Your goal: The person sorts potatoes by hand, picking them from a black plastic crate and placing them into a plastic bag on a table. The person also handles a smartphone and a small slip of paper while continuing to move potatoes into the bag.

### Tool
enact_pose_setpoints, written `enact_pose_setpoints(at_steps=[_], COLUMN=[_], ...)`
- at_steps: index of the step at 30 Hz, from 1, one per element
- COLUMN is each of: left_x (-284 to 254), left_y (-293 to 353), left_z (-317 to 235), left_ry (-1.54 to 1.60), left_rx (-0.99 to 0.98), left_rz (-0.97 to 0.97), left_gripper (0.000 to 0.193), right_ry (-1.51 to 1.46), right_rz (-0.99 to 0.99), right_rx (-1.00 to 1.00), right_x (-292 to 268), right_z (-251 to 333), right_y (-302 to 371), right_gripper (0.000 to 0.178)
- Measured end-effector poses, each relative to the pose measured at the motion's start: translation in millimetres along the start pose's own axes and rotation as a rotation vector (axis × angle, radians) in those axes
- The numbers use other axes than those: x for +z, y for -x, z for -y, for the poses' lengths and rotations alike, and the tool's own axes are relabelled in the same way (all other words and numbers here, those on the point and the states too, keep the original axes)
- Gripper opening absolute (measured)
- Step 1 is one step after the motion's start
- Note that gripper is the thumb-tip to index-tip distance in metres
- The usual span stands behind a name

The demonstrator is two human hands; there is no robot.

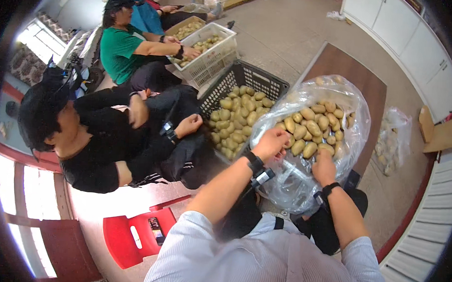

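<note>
A clear plastic bag (359, 116) spreads open in front of me, with many olive-brown kiwifruit (313, 127) heaped inside. My left hand (273, 144) is over the bag's left side, fingers curled and pinched together; whatever they may hold is hidden. At the near edge of the heap, my right hand (324, 168) has its fingers closed around a kiwifruit (326, 149), whose top shows past the fingertips. Crumpled bag plastic lies between my two hands.
A black crate (276, 84) of kiwifruit stands left of the bag, a white crate (201, 78) beyond it. A person in black (99, 155) sits at my left, another in green (121, 56) farther off. A brown board (360, 68), red stool (123, 235) and another bag (391, 140) are nearby.
</note>
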State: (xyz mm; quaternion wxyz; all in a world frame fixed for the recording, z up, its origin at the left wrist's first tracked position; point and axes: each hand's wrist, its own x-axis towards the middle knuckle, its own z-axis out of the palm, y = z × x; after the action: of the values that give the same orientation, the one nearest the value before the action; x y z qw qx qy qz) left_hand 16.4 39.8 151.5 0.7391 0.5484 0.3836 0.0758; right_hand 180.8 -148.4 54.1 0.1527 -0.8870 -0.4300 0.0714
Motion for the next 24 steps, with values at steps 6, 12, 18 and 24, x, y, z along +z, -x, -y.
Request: enact_pose_setpoints(at_steps=[6, 12, 18, 24], left_x=[3.2, 8.8, 6.0, -18.4], left_y=[0.1, 1.3, -15.9, -17.5], left_z=[15.2, 12.5, 17.1, 0.5], left_ry=[-0.113, 0.020, 0.249, 0.326], left_rx=[0.008, -0.123, -0.118, -0.084], left_rz=[-0.006, 0.155, 0.399, 0.293], left_gripper=[0.026, 0.039, 0.029, 0.032], right_ry=[-0.508, -1.054, -0.857, -0.769], right_rz=[-0.127, 0.090, -0.002, -0.102], right_rx=[-0.018, -0.010, -0.098, -0.120], right_x=[-18.8, -36.0, -37.0, -36.6], right_z=[20.3, 69.0, 87.4, 68.5], right_y=[-8.6, -8.1, -2.9, 11.4], right_gripper=[0.039, 0.047, 0.042, 0.038])
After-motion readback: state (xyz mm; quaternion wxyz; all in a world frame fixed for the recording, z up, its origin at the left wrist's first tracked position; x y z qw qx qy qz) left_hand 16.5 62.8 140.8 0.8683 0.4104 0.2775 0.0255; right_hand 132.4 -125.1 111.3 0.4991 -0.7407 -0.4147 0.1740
